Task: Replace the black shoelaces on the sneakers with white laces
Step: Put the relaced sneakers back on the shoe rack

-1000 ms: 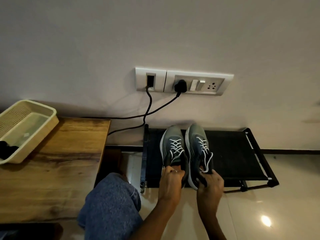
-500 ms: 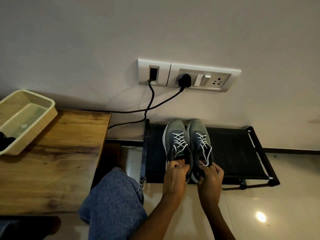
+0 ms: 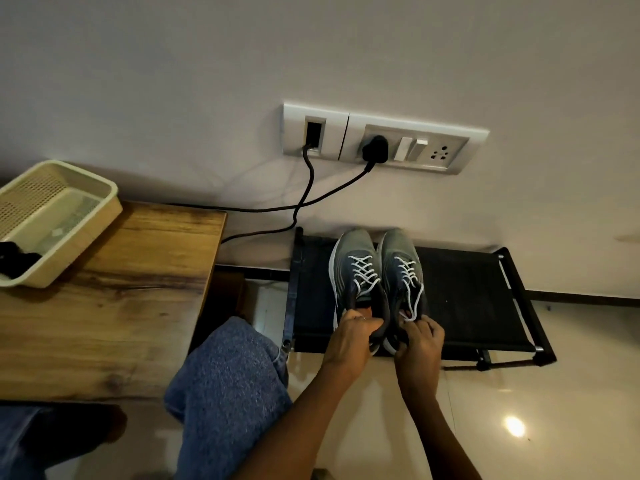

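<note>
Two grey sneakers, the left sneaker [image 3: 353, 268] and the right sneaker [image 3: 403, 268], stood side by side, touching, toes toward the wall, on a black fabric rack [image 3: 467, 299]. Both carried white laces [image 3: 363, 271] in a crossed pattern; a loose white loop hung at the right sneaker's collar. The rack sat on a glossy light floor [image 3: 571, 393] against a plain wall [image 3: 207, 81] bearing a switch panel [image 3: 384, 138] with two black cables [image 3: 301, 199] plugged in. The left hand [image 3: 349, 337] gripped the left sneaker's heel collar, fingers curled. The right hand [image 3: 420, 344] gripped the right sneaker's heel, fingers curled over its collar. To the left, a wooden table [image 3: 110, 306] held a cream basket [image 3: 52, 220].
</note>
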### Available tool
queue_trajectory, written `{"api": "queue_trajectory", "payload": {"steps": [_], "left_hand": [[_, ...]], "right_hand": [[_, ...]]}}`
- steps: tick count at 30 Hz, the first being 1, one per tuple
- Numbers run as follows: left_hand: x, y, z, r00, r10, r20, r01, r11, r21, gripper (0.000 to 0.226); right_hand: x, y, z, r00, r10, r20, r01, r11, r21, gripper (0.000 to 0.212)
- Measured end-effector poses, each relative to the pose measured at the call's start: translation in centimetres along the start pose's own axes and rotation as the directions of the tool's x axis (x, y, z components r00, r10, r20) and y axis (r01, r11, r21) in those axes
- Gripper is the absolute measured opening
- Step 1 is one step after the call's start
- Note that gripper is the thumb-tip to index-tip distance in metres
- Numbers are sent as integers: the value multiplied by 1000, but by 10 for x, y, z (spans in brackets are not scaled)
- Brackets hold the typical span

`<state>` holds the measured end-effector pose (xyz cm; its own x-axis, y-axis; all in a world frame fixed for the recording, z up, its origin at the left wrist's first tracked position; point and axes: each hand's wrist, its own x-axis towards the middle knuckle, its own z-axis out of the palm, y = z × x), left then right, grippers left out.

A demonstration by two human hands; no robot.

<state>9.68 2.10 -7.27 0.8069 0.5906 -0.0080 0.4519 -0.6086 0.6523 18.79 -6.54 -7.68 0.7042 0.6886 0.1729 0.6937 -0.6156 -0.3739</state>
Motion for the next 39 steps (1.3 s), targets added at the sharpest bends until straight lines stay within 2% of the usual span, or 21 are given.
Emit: {"api": "queue_trajectory", "payload": {"steps": [3,4,7,11,15,18,21,25,28,30,34,39], "left_hand": [[-1,2,-3,991,-131,-32,126,984,-123,12],[-2,2,-3,994,-107,-1,106,989,-106,10],[0,-2,7,996,-88,7,88,996,-19,35],[-3,3,8,995,-90,-37,91,996,27,35],[-10,10,0,990,-94,-105,107,986,130,43],[-16,19,-18,989,-111,-101,121,988,98,47],[-26,22,-45,986,-120,-112,123,992,23,51],[-42,21,-87,966,-151,-210,144,988,-48,55],[-56,9,-128,948,-150,-280,150,988,-22,49],[-70,-5,-157,926,-163,-341,166,986,-20,50],[-100,-41,-210,842,-184,-507,220,975,12,46],[-131,-112,-268,703,-290,-649,410,911,37,46]], "right_hand": [[-3,5,3,1000,1,-30,-1,1000,28,38],[-3,4,2,1000,-2,-19,3,1000,31,39],[0,3,2,998,15,54,-16,1000,21,39],[0,0,-3,991,30,128,-31,1000,-1,33],[1,-1,-10,981,69,180,-64,997,-36,44],[2,-7,-18,982,127,139,-123,992,-35,50],[7,-36,-28,978,198,67,-201,979,38,46],[7,-85,-32,997,38,-74,-25,986,165,32],[8,-125,-34,986,-86,-141,120,961,248,47],[10,-155,-35,967,-179,-183,226,933,281,46],[9,-214,-26,926,-330,-184,374,868,325,41],[-10,-307,-2,845,-504,-180,532,754,385,32]]}}
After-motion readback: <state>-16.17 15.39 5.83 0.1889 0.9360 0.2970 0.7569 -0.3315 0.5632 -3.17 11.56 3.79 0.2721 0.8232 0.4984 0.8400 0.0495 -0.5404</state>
